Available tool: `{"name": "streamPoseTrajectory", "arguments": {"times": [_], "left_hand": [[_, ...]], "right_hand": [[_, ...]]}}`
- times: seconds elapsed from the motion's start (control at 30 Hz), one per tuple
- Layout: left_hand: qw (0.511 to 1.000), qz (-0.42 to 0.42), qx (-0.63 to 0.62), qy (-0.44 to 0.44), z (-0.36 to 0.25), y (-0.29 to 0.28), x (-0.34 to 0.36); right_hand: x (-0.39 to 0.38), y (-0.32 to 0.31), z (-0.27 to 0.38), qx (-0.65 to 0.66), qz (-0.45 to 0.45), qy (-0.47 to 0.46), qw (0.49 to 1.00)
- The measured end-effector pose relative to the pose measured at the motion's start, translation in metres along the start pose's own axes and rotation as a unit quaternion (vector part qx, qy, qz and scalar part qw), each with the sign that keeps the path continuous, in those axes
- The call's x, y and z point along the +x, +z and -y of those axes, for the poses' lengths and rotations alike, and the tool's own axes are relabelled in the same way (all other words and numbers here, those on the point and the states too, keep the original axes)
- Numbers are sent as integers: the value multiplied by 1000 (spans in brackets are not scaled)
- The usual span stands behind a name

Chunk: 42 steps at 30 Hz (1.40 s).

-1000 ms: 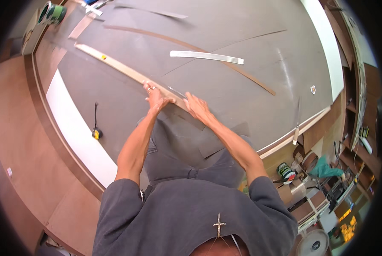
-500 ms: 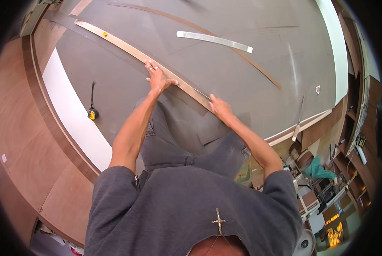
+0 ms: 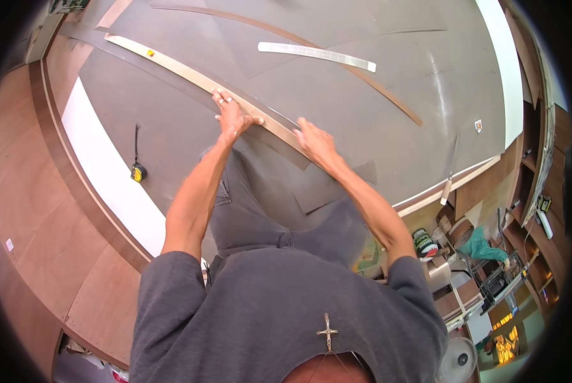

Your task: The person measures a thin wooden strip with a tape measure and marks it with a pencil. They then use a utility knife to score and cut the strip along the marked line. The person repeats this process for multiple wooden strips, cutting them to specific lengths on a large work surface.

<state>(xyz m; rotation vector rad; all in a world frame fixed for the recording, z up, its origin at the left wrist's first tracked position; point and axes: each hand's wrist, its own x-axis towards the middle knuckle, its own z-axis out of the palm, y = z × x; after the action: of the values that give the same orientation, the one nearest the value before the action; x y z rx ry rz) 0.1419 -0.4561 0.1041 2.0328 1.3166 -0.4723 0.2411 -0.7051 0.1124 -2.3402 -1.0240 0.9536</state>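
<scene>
A long, light wooden strip [image 3: 177, 70] lies slantwise on the large grey sheet [image 3: 388, 153]. My left hand [image 3: 233, 119] presses on the strip near its middle, fingers spread. In my right hand [image 3: 316, 142], closed around its handle, is a knife [image 3: 283, 116]; its thin blade lies along the strip's far edge, pointing up and left. The fingers hide the handle. A small yellow object [image 3: 150, 53] sits on the strip near its far left end.
A tape measure [image 3: 138, 172] rests to the left. Beyond my hands lie a clear ruler-like strip [image 3: 318, 55] and a narrow brown strip [image 3: 382, 92]. A wooden-handled blade [image 3: 449, 182] lies at the right edge, above cluttered tools [image 3: 490, 268]. Brown panels [image 3: 50, 210] border the left.
My right hand has slid up and left along the wooden strip with the knife, closer to my left hand. The left hand keeps pressing on the strip at about the same spot.
</scene>
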Motion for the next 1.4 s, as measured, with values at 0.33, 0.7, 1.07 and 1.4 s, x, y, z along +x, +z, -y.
{"name": "streamPoseTrajectory", "arguments": {"times": [0.33,0.7,1.07,1.4], "left_hand": [[1000,-19,-12,14,-5,3,-3],[993,-95,-7,72,46,25,6],[1000,4,-16,-13,11,-2,-10],[999,-22,-8,39,30,3,-7]], "right_hand": [[115,32,74,11,78,-9,997],[-144,-14,-119,-86,-22,102,991],[-1,30,32,-82,-179,-10,980],[34,70,62,-97,-114,9,989]]}}
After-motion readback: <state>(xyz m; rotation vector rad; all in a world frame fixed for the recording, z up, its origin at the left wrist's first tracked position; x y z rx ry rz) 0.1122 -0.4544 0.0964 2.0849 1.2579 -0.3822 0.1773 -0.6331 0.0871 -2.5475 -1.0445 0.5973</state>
